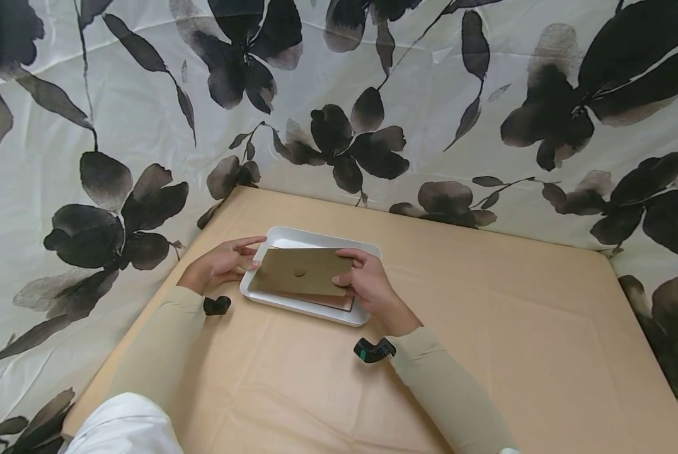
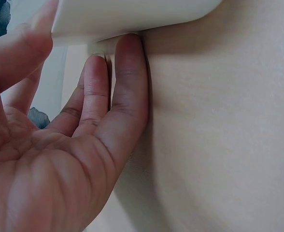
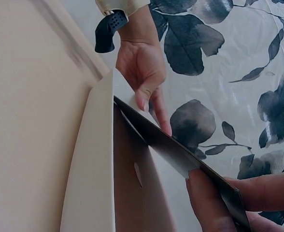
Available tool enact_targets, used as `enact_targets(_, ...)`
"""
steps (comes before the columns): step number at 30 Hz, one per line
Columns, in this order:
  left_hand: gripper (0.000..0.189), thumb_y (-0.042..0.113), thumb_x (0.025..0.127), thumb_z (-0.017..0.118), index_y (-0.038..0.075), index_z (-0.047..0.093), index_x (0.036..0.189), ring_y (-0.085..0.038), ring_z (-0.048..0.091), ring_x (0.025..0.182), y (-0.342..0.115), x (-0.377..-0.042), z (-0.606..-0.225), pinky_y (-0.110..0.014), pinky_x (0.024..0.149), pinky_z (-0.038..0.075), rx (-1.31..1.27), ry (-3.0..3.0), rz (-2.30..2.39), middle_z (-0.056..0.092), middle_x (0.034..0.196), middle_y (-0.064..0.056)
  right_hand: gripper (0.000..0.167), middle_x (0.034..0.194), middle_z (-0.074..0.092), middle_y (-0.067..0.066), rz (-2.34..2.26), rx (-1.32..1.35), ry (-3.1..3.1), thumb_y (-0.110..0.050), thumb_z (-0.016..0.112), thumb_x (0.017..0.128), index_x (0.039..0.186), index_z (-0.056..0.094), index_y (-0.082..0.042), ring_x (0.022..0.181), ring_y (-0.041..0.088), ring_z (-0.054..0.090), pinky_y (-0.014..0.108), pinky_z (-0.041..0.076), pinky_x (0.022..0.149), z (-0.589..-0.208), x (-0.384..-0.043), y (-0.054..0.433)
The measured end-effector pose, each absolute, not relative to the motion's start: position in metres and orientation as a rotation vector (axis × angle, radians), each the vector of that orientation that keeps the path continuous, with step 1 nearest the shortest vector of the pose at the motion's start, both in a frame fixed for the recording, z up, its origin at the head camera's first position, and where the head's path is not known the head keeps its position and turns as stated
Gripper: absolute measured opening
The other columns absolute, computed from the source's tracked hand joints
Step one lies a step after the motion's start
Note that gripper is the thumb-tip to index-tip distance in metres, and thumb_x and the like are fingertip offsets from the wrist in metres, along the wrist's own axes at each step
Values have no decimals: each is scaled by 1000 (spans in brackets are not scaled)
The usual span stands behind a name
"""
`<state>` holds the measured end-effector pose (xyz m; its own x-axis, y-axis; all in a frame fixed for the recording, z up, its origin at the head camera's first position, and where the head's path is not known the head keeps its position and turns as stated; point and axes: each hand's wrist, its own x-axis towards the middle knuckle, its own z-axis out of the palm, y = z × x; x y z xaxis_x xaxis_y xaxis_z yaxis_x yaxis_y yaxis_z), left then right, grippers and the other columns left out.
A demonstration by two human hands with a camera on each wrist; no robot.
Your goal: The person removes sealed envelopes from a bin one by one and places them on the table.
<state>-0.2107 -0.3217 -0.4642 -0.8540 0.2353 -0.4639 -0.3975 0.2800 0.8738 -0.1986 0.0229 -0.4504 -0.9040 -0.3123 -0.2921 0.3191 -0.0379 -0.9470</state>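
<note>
A shallow white tray (image 1: 304,309) sits on the table. My left hand (image 1: 225,261) holds its left end; in the left wrist view the thumb lies on the tray's wall (image 2: 127,19) and the fingertips reach below it. My right hand (image 1: 375,290) pinches the right edge of a flat olive-gold envelope (image 1: 285,265) with a small round tab at its middle. That envelope is tilted, its right side raised and its left side low at the tray. Under it in the tray lies a pinkish-brown flat piece (image 3: 132,203), mostly hidden from the head view.
The table (image 1: 520,328) has a tan cover and stretches away to the right. Behind it and at the left hangs a white cloth (image 1: 430,145) with dark flowers. A black device (image 1: 373,350) is strapped at the right wrist, another (image 1: 217,306) at the left.
</note>
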Motion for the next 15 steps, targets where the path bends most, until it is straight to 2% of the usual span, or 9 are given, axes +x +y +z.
enact_targets(5,84,5,99,68,25,23,168,-20,62,118,-323,-211,-468,-36,95,58,-150,2020,1634,29,166,-25,62,130,68,17,-1981,29,1854,20,67,82,138,64,-6,84,16,66,25,58,67,-449,-198,25)
enact_targets(15,83,4,98,68,27,27,167,-19,64,115,-325,-211,-466,-36,93,60,-173,2018,1639,29,166,-24,63,141,66,14,-1977,90,1866,21,68,82,136,66,-11,105,23,68,28,61,74,-440,-201,36)
